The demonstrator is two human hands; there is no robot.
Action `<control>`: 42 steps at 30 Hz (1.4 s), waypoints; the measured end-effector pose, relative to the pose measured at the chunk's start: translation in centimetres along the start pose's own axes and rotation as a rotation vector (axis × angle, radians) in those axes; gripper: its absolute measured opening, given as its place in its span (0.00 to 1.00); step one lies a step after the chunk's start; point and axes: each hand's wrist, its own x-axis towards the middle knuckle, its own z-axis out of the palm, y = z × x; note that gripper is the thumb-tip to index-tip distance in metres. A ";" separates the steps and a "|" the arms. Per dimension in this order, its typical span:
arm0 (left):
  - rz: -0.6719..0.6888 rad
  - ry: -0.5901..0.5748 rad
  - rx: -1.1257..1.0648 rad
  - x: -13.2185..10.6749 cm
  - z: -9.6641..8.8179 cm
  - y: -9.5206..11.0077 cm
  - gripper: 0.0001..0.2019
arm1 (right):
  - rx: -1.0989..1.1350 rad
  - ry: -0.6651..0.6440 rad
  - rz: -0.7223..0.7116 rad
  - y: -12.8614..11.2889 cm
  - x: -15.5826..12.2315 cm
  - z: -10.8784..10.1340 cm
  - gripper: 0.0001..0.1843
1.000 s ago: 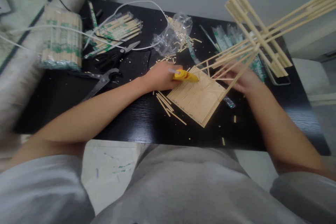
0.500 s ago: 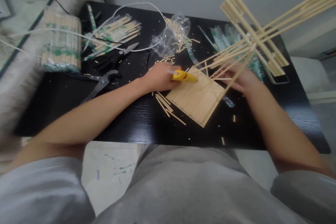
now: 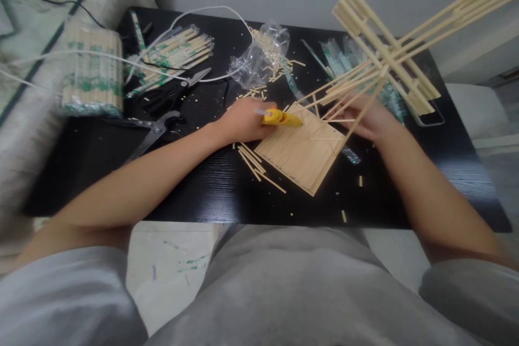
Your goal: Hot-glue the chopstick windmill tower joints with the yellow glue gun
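Observation:
My left hand is closed around a yellow hot glue gun with a translucent glue stick at its back end. Its nozzle points right, over the base of a windmill-like model made of wooden chopsticks. Thin slanting struts rise from that base to a crossed frame at the upper right. Behind those struts is my right hand, its fingers curled at the sticks and partly hidden by them. The model's base lies turned at an angle on the black table.
Scissors and pliers lie left of the glue gun. A wrapped chopstick bundle, loose wrapped chopsticks and a white cord are farther left. Crumpled clear plastic covers stick offcuts. Cut sticks lie by the base.
The view has shifted slightly. Both hands, the glue gun and the model keep nearly the same places relative to each other.

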 end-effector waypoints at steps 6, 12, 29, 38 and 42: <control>0.002 -0.005 -0.004 0.0 0.0 0.0 0.07 | -0.017 0.004 -0.001 0.2 0.3 -0.3 0.16; 0.014 0.012 0.004 0.0 0.1 -0.3 0.08 | -0.024 0.032 0.012 0.0 0.1 0.0 0.14; 0.062 -0.018 0.047 -0.2 -0.7 0.0 0.06 | 0.029 -0.050 0.035 -0.3 -0.3 0.7 0.12; 0.068 0.008 0.017 -0.3 -0.5 -0.3 0.07 | 0.014 -0.034 0.056 -1.3 -1.0 2.1 0.19; 0.063 -0.002 0.011 -0.3 -0.7 -0.4 0.07 | 0.016 -0.015 0.073 -1.6 -1.2 2.3 0.20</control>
